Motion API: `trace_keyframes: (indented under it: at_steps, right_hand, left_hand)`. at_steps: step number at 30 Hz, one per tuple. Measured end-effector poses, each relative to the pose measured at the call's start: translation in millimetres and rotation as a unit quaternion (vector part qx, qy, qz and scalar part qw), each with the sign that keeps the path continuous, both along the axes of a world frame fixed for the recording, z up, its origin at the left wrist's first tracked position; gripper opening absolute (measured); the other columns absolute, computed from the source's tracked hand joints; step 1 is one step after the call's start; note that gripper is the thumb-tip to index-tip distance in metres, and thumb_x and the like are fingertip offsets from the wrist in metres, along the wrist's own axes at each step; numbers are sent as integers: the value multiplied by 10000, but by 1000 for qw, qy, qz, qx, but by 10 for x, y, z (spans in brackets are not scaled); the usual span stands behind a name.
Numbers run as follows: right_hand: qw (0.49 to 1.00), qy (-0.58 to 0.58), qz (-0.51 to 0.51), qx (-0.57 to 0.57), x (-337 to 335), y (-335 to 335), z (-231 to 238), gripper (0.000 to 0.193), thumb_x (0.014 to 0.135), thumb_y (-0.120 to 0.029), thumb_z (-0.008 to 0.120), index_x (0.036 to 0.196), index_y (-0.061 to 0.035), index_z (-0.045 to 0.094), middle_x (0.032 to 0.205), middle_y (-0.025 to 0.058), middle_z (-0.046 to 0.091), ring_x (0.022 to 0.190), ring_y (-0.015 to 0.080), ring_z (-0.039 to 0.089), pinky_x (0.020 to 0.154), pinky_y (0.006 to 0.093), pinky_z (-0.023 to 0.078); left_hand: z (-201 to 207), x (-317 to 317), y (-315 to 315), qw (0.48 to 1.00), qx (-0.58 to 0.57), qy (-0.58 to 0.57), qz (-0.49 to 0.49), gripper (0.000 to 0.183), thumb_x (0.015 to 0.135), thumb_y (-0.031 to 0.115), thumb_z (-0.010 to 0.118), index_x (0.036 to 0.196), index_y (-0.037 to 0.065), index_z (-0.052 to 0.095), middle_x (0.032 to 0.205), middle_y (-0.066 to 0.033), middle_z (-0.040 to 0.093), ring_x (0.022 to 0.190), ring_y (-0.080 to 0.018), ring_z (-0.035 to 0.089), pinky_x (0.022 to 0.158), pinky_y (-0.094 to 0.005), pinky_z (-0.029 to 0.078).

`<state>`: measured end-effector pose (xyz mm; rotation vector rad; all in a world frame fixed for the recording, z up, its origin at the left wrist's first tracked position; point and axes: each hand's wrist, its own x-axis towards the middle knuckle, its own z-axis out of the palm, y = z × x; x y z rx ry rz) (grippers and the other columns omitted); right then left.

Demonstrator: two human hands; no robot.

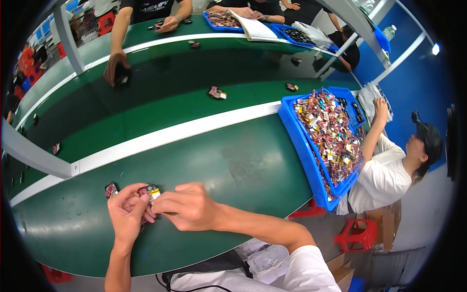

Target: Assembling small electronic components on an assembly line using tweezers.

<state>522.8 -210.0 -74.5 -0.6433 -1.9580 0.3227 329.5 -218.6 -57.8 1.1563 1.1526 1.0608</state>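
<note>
Between the thumb and fingers of my left hand [125, 214] is a small black electronic housing [149, 190] with a silver-and-yellow part on it, likely a battery cell. My right hand [192, 207] is closed in a pinch right beside that housing, its fingertips at the silver part. Something thin and dark shows under the right fingers, too small to name. Just beyond my left hand, a similar small black unit with reddish wires [111, 189] lies on the green tabletop [233, 160].
To the right stands a blue tray [297, 146] heaped with small wired battery cells. A co-worker in a white shirt [389, 168] sits past it. A white rail [194, 130] separates my tabletop from a green conveyor belt [165, 107] carrying several small units. Across it, another person's hand [116, 68] reaches over the belt.
</note>
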Motion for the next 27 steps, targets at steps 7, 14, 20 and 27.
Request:
trace_keyframes:
  at_steps: [7, 14, 20, 27]
  right_hand:
    - [989, 142, -48, 12, 82, 208, 33, 200, 725, 13, 845, 883, -36, 732, 892, 83, 764, 612, 158, 685, 463, 259, 447]
    - [988, 113, -99, -45, 44, 252, -1, 187, 742, 20, 831, 892, -48, 741, 894, 87, 767, 467, 84, 537, 424, 232, 403]
    - [988, 99, -104, -59, 111, 242, 0, 193, 727, 26, 829, 871, -48, 723, 884, 75, 765, 420, 73, 448, 404, 232, 351]
    - [995, 63, -64, -32, 17, 214, -31, 204, 726, 33, 825, 879, -45, 716, 883, 77, 766, 414, 77, 463, 393, 232, 342]
  left_hand:
    - [133, -132, 820, 995, 35, 84, 31, 248, 937, 131, 614, 1104, -48, 654, 736, -37, 613, 559, -121, 629, 477, -235, 491]
    - [-116, -414, 2032, 933, 69, 336, 109, 427, 956, 226, 679, 1277, -47, 612, 832, -105, 687, 654, -157, 655, 636, -316, 575]
    - [159, -712, 1325, 877, 186, 438, 64, 299, 911, 220, 696, 1068, -33, 722, 799, -124, 699, 699, -149, 625, 641, -353, 493]
    - [318, -904, 583, 918, 20, 393, -55, 209, 847, 149, 762, 988, -4, 748, 770, -32, 667, 665, -85, 545, 619, -287, 436]
